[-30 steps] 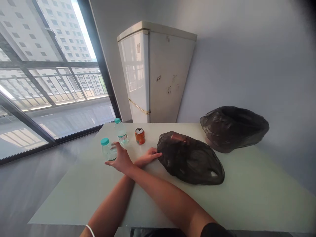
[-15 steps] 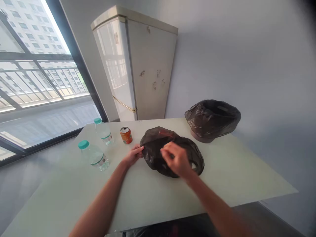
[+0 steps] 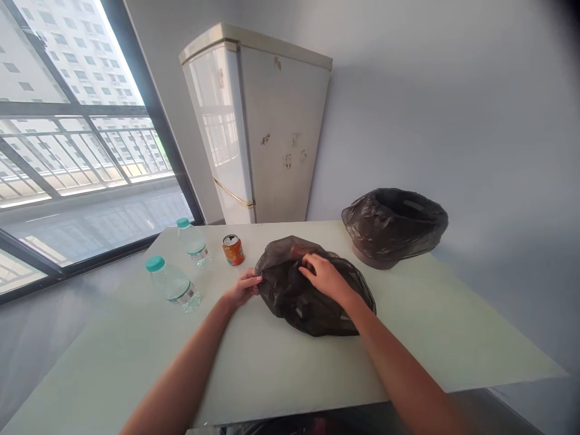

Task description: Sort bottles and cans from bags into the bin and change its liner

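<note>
A black plastic bag (image 3: 290, 302) lies spread and crumpled on the pale table, with something reddish showing dimly at its far side. My left hand (image 3: 244, 286) pinches the bag's left edge between thumb and fingers. Over the bag's middle, my right hand (image 3: 322, 275) has its fingers bent and pressed together on the dark plastic, gripping a fold of it. An orange drink can (image 3: 233, 250) with its top opened stands just beyond my left hand.
Two clear bottles with teal caps, a nearer bottle (image 3: 174, 287) and a farther bottle (image 3: 194, 244), stand left on the table (image 3: 254, 374). A bin lined with a black bag (image 3: 393, 226) sits at the back right. Behind are a white fridge (image 3: 281, 133) and a window.
My right hand has come down onto the bag from a blurred position above it. The bag's near part has shifted toward me. My left hand keeps its hold, and the view has tilted slightly.
</note>
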{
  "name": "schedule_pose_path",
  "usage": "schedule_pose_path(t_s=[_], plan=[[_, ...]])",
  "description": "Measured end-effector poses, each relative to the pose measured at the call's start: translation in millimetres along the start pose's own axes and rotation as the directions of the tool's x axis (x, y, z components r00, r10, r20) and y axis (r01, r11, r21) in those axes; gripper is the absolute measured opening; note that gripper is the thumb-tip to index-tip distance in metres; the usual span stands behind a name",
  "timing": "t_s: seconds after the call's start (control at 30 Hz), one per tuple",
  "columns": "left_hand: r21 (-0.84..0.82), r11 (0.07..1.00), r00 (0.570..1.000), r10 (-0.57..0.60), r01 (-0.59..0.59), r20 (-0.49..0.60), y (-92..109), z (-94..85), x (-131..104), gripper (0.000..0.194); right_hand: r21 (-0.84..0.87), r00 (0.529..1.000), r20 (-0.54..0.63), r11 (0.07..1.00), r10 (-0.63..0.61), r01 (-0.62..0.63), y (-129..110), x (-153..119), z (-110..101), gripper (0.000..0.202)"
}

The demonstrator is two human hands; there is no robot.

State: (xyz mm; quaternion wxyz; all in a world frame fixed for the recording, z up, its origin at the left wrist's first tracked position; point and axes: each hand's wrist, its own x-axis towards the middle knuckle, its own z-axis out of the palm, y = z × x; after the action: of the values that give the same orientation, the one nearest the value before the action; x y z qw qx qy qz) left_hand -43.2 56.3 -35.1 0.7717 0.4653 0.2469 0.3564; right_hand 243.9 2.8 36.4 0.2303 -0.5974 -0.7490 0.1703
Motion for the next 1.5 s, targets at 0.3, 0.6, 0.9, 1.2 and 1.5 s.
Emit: schedule_pose_path(t_s=[0.3, 0.6, 0.9, 1.2, 1.5], plan=[[-0.040, 0.999, 1.000, -0.025, 0.025, 0.009, -0.7, 4.6, 2.4, 0.053, 0.010, 0.826, -0.553, 0.991, -0.105, 0.133, 10.1, 14.6, 10.3, 0.036], [-0.102, 0.994, 0.998, 0.029, -0.033, -0.047, 3.6, 5.3, 2.8, 0.054, 0.272, 0.880, 0.343, 0.931, -0.328, 0.242, 32.7, -10.1, -15.7, 0.042], [-0.155, 0.985, 0.996, 0.063, -0.072, -0.062, 6.0, 2.2, 2.5, 0.051, 0.311, 0.972, -0.079, 0.921, -0.221, 0.235, 29.3, 2.0, 13.3, 0.038], [-0.137, 0.986, 0.995, 0.103, -0.100, 0.016, 10.7, 9.7, 1.9, 0.049, -0.023, 0.935, -0.336, 0.993, -0.116, 0.115, 78.1, 19.5, 39.6, 0.053], [-0.132, 0.983, 0.991, 0.131, -0.127, 0.025, 9.7, 5.3, 2.5, 0.049, -0.137, 0.893, -0.422, 0.985, -0.154, 0.105, 64.9, 15.4, 26.4, 0.017]])
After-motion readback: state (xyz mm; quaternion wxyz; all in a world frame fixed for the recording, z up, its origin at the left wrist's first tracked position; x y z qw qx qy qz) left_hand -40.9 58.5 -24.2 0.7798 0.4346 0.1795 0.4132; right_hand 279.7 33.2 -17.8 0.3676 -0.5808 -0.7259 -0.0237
